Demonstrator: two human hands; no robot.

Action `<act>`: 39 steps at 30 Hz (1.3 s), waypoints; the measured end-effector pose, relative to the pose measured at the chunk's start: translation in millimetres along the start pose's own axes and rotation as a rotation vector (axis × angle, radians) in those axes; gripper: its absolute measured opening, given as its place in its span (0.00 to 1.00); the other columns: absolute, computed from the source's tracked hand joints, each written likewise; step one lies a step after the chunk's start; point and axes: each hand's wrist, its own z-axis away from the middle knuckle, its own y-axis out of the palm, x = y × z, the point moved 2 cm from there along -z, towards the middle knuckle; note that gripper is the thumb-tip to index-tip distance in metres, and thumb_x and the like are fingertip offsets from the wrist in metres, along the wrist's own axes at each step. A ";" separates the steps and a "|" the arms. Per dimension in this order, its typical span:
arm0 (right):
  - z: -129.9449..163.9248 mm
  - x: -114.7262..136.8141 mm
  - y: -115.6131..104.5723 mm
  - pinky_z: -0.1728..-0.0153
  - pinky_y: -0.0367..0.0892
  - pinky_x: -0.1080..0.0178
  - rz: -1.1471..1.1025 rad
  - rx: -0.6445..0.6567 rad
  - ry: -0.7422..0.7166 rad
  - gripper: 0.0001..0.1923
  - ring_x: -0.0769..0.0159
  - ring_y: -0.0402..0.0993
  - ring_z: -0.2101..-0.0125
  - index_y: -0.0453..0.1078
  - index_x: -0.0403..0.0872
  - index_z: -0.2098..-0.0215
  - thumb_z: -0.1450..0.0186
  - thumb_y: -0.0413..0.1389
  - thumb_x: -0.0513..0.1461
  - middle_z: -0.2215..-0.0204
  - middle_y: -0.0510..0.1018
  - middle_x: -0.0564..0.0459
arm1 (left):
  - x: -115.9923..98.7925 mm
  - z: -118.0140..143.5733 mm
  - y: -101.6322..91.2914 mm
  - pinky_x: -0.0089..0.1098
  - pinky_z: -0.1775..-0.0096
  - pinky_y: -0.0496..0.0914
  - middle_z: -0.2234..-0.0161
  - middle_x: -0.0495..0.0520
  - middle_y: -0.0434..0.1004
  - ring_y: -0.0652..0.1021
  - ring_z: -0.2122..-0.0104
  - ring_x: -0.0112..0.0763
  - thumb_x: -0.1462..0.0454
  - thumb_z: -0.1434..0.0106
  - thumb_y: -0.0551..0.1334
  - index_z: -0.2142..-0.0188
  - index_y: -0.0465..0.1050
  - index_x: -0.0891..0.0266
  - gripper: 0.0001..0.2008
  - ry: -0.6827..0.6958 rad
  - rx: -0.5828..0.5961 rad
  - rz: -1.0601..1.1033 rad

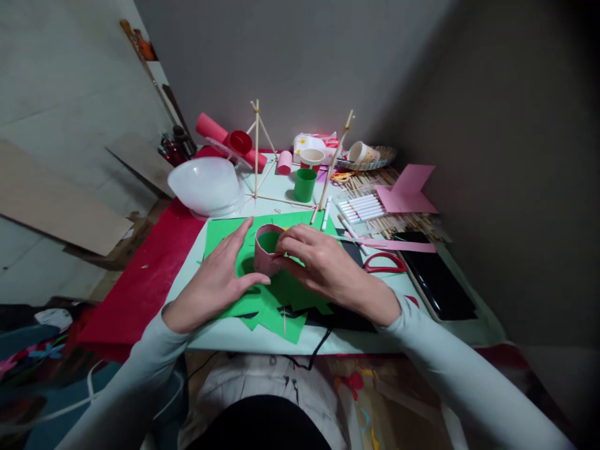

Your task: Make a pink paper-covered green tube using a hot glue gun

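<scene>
A pink paper tube [265, 263], open at the top, stands upright on the green paper [293, 287] in front of me. My right hand [319, 256] pinches the tube's right rim between thumb and fingers. Just left of the tube, my left hand [222, 272] is spread, thumb and fingers apart around its near left side; whether it touches the tube I cannot tell. Through the tube's mouth green shows inside. Several cut scraps of green paper lie toward the table's front edge, with a thin pale strip [284, 321] on them.
Behind stand a green paper cup [305, 185], a stick frame [256, 150] and a white plastic bowl [206, 184]. To the right lie red-handled scissors [387, 262], a black phone [438, 278], white markers [360, 208] and folded pink paper [407, 190].
</scene>
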 end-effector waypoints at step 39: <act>-47.9 16.1 -19.7 0.40 0.68 0.53 -0.316 -0.229 0.175 0.32 0.53 0.73 0.41 0.65 0.45 0.39 0.31 0.61 0.55 0.39 0.75 0.40 | -25.7 8.8 23.5 0.49 0.45 0.76 0.44 0.64 0.80 0.80 0.45 0.49 0.48 0.28 0.59 0.39 0.71 0.62 0.26 -0.343 -0.093 1.476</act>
